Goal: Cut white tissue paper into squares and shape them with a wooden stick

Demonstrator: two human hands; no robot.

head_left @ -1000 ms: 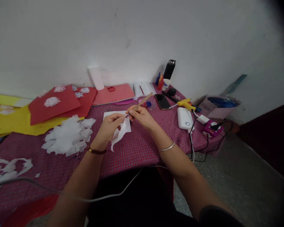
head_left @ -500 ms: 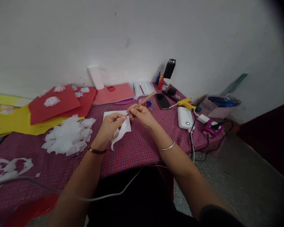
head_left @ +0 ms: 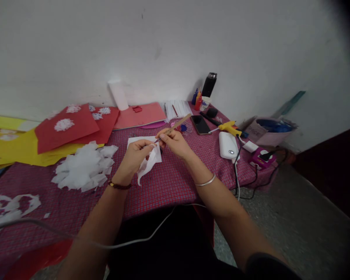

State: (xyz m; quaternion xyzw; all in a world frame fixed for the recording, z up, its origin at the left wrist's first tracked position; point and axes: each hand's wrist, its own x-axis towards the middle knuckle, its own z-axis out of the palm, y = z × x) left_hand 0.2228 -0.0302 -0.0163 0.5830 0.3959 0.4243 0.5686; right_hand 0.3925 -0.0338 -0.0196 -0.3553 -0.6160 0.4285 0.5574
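Pinching white tissue mid-frame, the left hand nears the right hand, its grip around a brown stick; table edge well below.

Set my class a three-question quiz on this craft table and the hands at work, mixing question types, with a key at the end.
1. True or false: the left hand holds thin white paper.
2. Multiple choice: what does the right hand hold?
A) the yellow glue gun
B) the thin brown stick
C) the black flask
3. Fill in the missing word: the black phone lies on a tablecloth with a ____ pattern.

Key: 1 true; 2 B; 3 checked
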